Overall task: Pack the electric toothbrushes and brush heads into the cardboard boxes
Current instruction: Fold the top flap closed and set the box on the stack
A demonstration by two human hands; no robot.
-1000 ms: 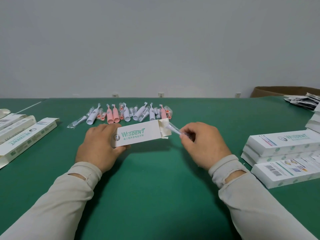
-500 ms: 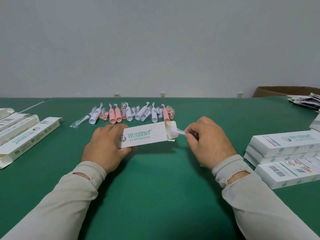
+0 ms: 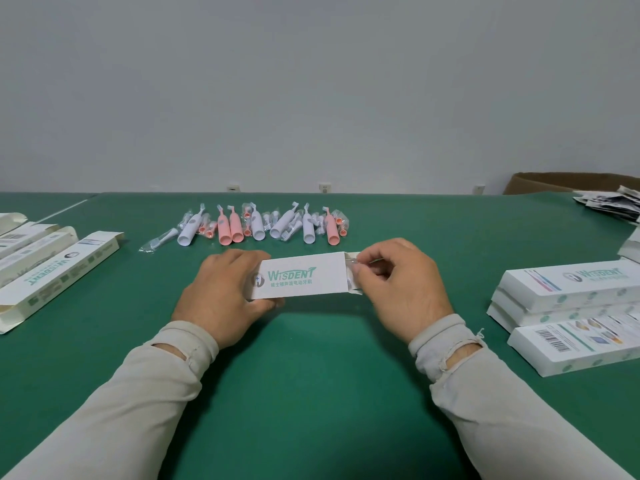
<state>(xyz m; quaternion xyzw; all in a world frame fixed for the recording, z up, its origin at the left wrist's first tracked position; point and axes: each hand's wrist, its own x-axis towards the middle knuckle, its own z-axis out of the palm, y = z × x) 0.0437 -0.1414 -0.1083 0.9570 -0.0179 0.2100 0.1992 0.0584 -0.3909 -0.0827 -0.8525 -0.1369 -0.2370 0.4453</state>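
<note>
Green table (image 3: 311, 358): left hand (image 3: 221, 292) grips box (image 3: 301, 279); right hand (image 3: 398, 285) pinches brush head (image 3: 355, 268).

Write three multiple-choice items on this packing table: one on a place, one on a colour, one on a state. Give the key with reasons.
1. Where do the loose toothbrushes lie?
A. beyond the held box
B. on the stacked boxes at the right
C. in the person's lap

2. What colour is the table?
A. grey
B. green
C. brown

3. How is the end of the held box by the right hand?
A. taped shut
C. crushed flat
B. open, flaps out

Key:
1 A: they line the table's far side behind the box.
2 B: its cover is green.
3 B: the flaps stand out where the right hand pinches a wrapped brush head; the left hand grips the other end.
</note>
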